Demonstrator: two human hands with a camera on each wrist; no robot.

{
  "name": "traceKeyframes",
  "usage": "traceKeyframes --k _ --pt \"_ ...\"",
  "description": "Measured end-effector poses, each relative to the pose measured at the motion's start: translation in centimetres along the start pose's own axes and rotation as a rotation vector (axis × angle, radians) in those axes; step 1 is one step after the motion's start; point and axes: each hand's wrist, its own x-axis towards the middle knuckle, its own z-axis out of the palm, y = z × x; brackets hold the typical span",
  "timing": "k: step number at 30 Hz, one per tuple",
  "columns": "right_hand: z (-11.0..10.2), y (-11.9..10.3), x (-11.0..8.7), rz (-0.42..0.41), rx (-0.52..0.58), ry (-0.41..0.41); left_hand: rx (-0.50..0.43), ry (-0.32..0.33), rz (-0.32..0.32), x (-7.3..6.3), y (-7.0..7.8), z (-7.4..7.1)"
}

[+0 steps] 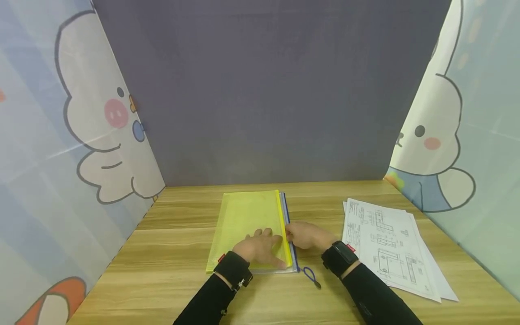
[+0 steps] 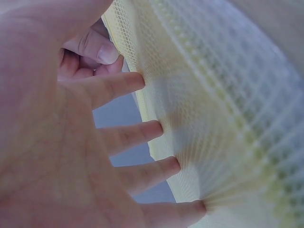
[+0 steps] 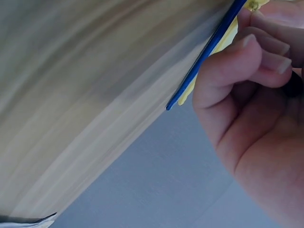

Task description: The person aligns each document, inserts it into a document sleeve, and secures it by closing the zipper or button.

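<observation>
A yellow mesh zipper pouch [image 1: 248, 210] lies flat on the wooden table, on top of a blue-edged pouch [image 1: 295, 257] that shows along its right side and bottom. My left hand [image 1: 260, 249] rests on the yellow pouch's lower part. Its fingers are spread, and in the left wrist view the fingertips [image 2: 154, 128] press the mesh. At the pouch's right edge, my right hand [image 1: 307, 235] pinches the zipper with thumb and curled fingers. The right wrist view shows a small yellow piece [image 3: 253, 4] by those fingers; most of it is hidden.
From the blue-edged pouch's lower right corner trails a blue cord loop [image 1: 309, 272] with a dark tip. Overlapping white sheets with technical drawings [image 1: 386, 248] lie to the right. A grey panel [image 1: 260, 99] stands behind the table, with cartoon-printed cloth at both sides.
</observation>
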Motion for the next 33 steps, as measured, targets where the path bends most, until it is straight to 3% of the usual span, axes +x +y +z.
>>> traceKeyframes --k 10,23,33 --pt "-0.4 -0.5 -0.3 0.018 -0.003 -0.014 -0.011 -0.006 -0.001 0.1 -0.1 -0.1" --pt "0.0 -2.0 -0.4 0.139 -0.185 -0.095 -0.009 -0.006 0.000 0.1 -0.2 -0.1" --pt "0.7 -2.0 -0.5 0.003 -0.365 -0.042 0.002 0.002 0.015 -0.1 -0.1 0.0"
